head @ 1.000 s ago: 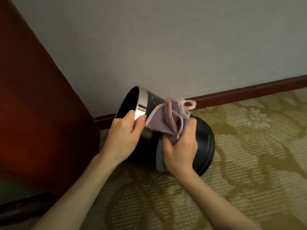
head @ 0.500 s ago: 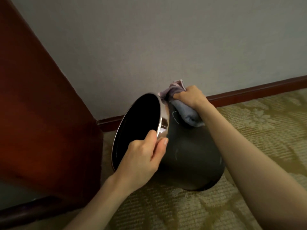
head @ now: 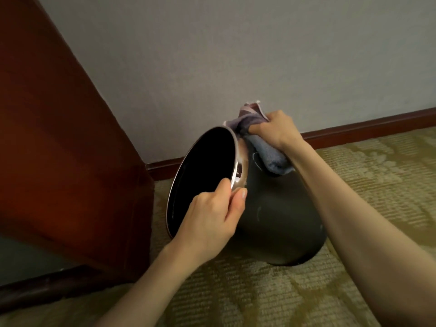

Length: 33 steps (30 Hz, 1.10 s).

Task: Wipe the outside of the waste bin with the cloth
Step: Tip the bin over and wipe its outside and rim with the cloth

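Nearest us, the left hand (head: pixel 212 215) pinches the rim (head: pixel 236 171) of the bin (head: pixel 278 220). The bin sits tilted on carpet (head: pixel 236 291), mouth facing left. At the bin's far upper side we note the right hand (head: pixel 276 129) curled round a bunched cloth (head: pixel 266 152), which is pressed against the outer wall beside the rim. Skirting (head: pixel 354 133) runs behind the bin.

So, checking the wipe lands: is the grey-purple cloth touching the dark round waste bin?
Touching. The head view shows the right hand pressing the grey-purple cloth against the outer wall of the dark round waste bin.
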### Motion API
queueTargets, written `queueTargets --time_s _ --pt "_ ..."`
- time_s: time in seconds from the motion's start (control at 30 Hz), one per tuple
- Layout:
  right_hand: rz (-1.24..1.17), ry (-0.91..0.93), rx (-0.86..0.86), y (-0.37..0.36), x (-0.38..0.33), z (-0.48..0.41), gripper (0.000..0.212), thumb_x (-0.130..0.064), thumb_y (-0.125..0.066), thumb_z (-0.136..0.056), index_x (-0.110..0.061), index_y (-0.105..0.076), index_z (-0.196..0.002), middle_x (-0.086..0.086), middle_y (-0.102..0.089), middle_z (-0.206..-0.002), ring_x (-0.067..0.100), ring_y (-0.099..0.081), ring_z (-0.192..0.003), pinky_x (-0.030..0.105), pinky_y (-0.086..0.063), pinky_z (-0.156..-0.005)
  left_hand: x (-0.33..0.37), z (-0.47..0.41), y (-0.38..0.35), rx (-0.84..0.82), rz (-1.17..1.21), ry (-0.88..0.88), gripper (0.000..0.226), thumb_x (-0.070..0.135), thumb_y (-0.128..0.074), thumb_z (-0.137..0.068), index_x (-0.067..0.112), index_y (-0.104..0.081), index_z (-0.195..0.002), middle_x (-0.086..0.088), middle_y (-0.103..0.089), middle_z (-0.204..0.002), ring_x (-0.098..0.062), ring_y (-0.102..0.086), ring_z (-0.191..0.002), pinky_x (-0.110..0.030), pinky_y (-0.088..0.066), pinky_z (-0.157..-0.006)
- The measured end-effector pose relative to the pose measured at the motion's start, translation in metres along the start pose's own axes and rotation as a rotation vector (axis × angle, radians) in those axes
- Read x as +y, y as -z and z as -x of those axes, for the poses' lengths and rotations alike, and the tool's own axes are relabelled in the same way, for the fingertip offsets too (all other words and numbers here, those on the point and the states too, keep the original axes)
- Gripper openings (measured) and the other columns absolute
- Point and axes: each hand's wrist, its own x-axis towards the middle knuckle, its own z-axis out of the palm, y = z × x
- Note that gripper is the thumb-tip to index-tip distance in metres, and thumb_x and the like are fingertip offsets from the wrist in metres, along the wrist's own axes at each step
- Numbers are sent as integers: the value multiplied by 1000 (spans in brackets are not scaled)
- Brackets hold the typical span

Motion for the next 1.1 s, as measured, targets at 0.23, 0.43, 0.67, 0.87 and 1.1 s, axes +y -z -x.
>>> queueTargets --time_s 0.23,0.43,0.67,0.87,1.1 --pt "-51 194 193 -10 -14 28 14 -32 -59 -72 -19 -56 -78 4 -59 -75 30 -57 -74 32 -38 -60 -3 -16 2 119 -54 64 34 37 -38 -95 32 -29 -62 9 -35 -47 -10 -41 -42 -20 -25 -41" --pt "-147 271 369 -26 -19 59 15 -32 -56 -79 -20 -50 -87 -3 -55 -84 2 -48 -65 22 -31 -52 -11 -38 4 179 -81 155 36 37 -36 -97 14 -48 -72 -2 -52 -59 -24 -53 -54 -40 -39 -49" --pt "-280 177 613 -62 -15 105 29 -27 -59 -75 -12 -45 -96 7 -49 -98 18 -49 -80 31 -36 -60 -12 -71 7 191 -146 231 49 39 -27 -84 2 -59 -83 -29 -65 -90 -47 -60 -86 -48 -47 -69" --pt "-389 197 591 -56 -9 105 26 -24 -60 -75 -12 -47 -94 7 -52 -94 16 -51 -78 30 -39 -62 -10 -70 5 221 -121 180 41 32 -36 -88 0 -60 -77 -26 -67 -83 -43 -61 -78 -47 -46 -63" --pt "-337 78 436 -35 -9 63 22 -31 -59 -76 -14 -54 -89 6 -61 -91 26 -60 -82 41 -49 -70 -19 -56 5 228 -42 136 39 29 -42 -97 25 -40 -58 7 -44 -49 -7 -47 -45 -18 -31 -41"
